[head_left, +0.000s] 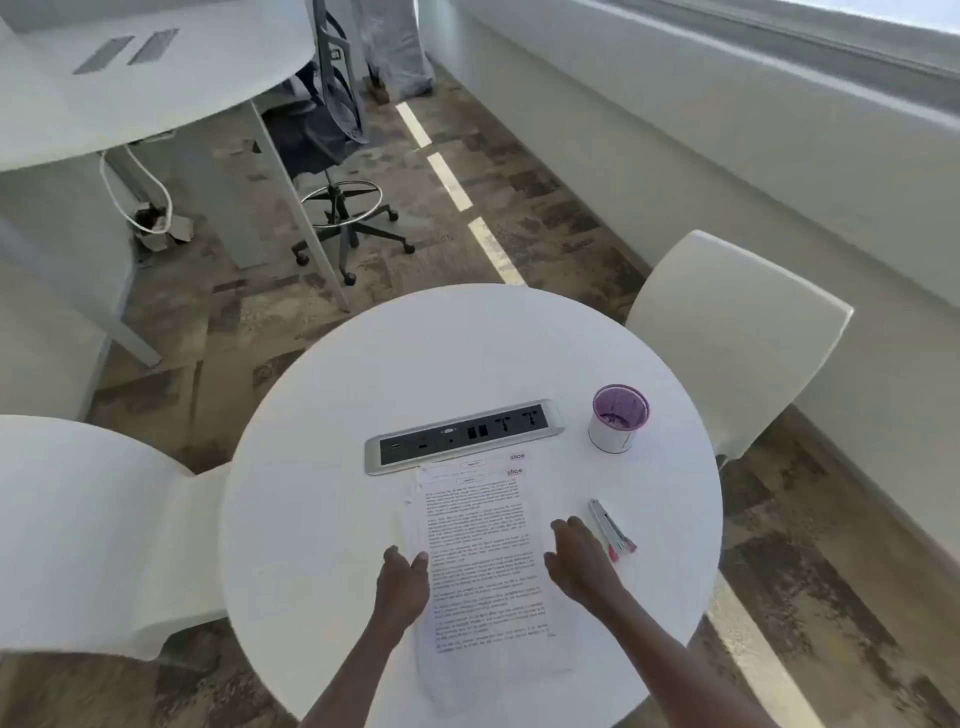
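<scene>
A loose stack of printed paper sheets lies on the round white table, slightly fanned at the top and left. My left hand rests with its fingers on the stack's left edge. My right hand lies flat at the stack's right edge, fingers pointing away from me. A small stapler with a pink end lies just right of my right hand, apart from it.
A silver power and socket strip is set into the table just beyond the papers. A white cup with a purple inside stands at the right. White chairs flank the table; an office stool and desk stand beyond.
</scene>
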